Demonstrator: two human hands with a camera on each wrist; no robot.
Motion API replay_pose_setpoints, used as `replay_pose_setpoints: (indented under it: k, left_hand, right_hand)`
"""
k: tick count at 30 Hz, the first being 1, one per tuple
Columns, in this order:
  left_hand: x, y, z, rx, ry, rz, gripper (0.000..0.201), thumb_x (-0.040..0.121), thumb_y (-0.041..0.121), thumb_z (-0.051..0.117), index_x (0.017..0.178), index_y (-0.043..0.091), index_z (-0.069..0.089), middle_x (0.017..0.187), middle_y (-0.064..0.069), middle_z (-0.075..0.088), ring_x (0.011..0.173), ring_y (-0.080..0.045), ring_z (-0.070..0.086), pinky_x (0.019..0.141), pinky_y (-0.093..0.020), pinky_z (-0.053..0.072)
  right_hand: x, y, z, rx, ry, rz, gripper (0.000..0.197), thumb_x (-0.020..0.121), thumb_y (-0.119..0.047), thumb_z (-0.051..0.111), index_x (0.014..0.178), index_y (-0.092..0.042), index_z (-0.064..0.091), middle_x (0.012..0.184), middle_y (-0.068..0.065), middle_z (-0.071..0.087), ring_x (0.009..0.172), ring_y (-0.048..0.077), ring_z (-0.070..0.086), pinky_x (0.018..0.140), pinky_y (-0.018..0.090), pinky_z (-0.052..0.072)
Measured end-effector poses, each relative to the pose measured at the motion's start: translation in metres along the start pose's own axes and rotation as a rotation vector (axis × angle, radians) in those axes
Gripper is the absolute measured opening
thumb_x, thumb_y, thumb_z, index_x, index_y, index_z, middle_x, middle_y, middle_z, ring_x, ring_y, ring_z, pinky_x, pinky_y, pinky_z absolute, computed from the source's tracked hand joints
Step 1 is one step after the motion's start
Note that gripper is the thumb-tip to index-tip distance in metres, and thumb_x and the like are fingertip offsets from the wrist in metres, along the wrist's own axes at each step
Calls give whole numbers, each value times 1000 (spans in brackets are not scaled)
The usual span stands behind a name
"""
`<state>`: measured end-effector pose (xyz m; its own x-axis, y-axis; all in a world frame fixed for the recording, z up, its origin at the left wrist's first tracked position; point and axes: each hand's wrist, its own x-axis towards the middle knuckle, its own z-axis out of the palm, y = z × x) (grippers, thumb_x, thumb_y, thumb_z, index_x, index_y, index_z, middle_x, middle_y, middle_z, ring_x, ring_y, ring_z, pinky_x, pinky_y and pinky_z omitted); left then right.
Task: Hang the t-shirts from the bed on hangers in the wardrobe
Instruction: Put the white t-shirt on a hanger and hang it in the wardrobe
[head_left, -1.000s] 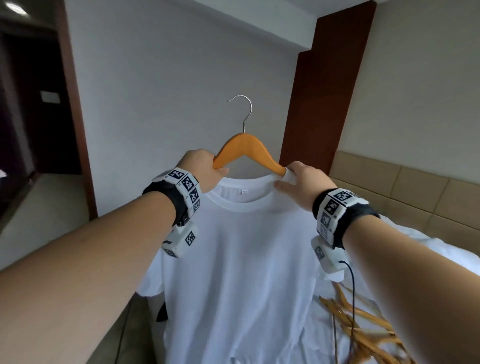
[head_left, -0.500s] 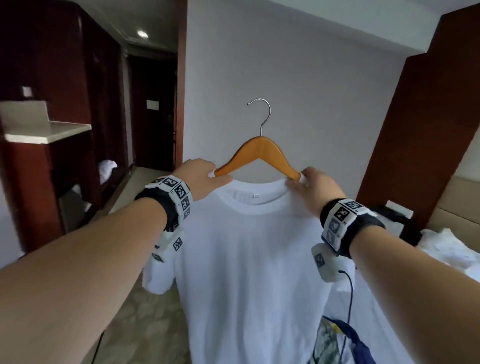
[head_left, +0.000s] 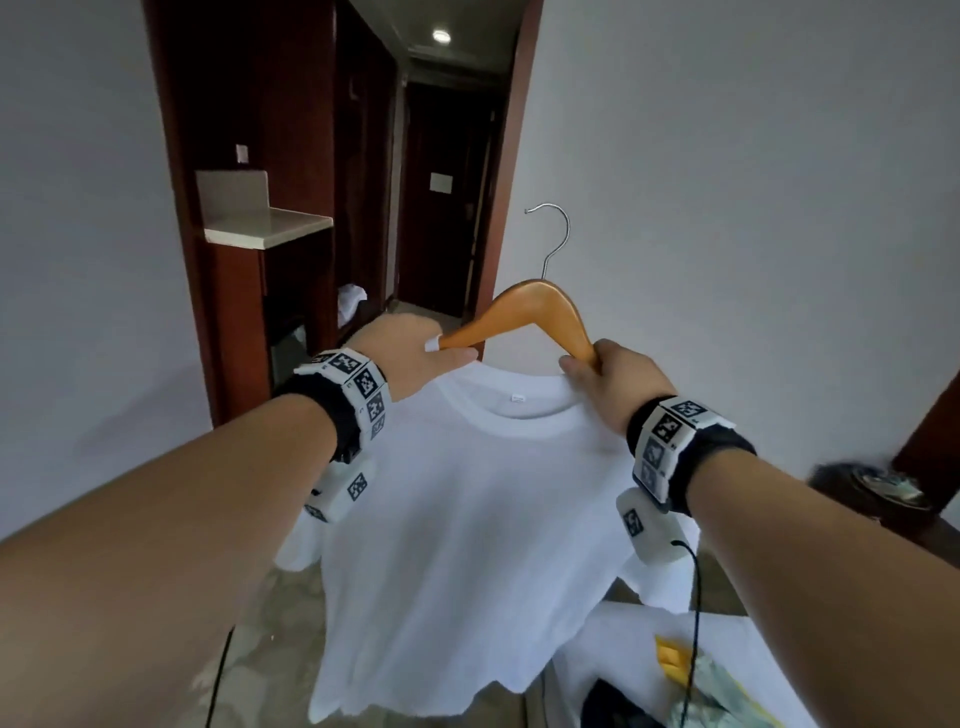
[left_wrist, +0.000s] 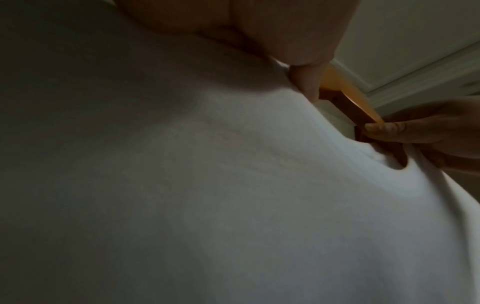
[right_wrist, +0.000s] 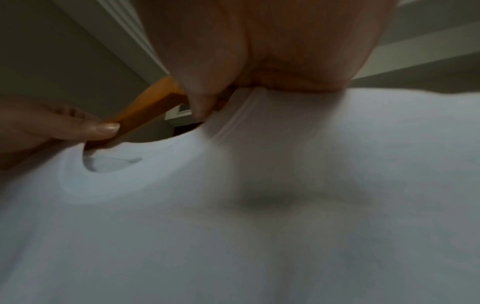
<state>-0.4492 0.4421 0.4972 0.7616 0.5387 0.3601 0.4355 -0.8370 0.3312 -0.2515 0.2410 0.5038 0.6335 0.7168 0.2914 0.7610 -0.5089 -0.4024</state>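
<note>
Moved: swung leftward since the earlier frames, away from the bed and headboard; dark wood doorway and corridor now dead ahead, hanger tilted more, right end lower.
Left hand: fingers curled round the left arm of the hanger, thumb pressing the shirt's shoulder against the wood.
Hanger: orange wood, held up at chest height between both hands, long axis running left to right, metal hook standing upward.
T-shirt: white, collar threaded over the hanger, body hanging straight down in front of the forearms.
Right hand: clamped on the right tip of the hanger, thumb and fingers pinching the collar edge to it.
Key relation: dark wood cabinet with a pale shelf, probably the wardrobe side, ahead and to the left, so nearer the left hand; rail not visible.
Next, as a judgement: carry forward-left, hook leading.
Lower right: bed corner with oddments.
</note>
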Motion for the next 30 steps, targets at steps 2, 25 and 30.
replay_pose_setpoints:
  k: [2,25,30]
  left_hand:
    - [16,-20,1,25,-37,-24,58,95,71,46,71,18,47,69,0,54,68,-18,57,64,-34,38]
    - [284,-169,63,112,-23,-383,73,89,82,40,82,14,65,70,-3,62,68,-20,61,59,-31,44]
    - [327,-208,76,131,-32,-401,77,88,82,38,85,11,66,69,-4,60,66,-20,59,57,-31,40]
  right_hand:
    - [31,-2,18,4,-9,-29,39,102,-56,45,95,-18,52,83,3,61,73,18,57,62,35,39]
    - [418,22,167,86,-88,-228,38,101,-61,44,92,-25,52,81,-1,62,80,26,61,81,42,50]
    - [468,13,198,80,-103,-237,38,101,-61,43,88,-26,49,81,0,62,79,25,61,80,42,51]
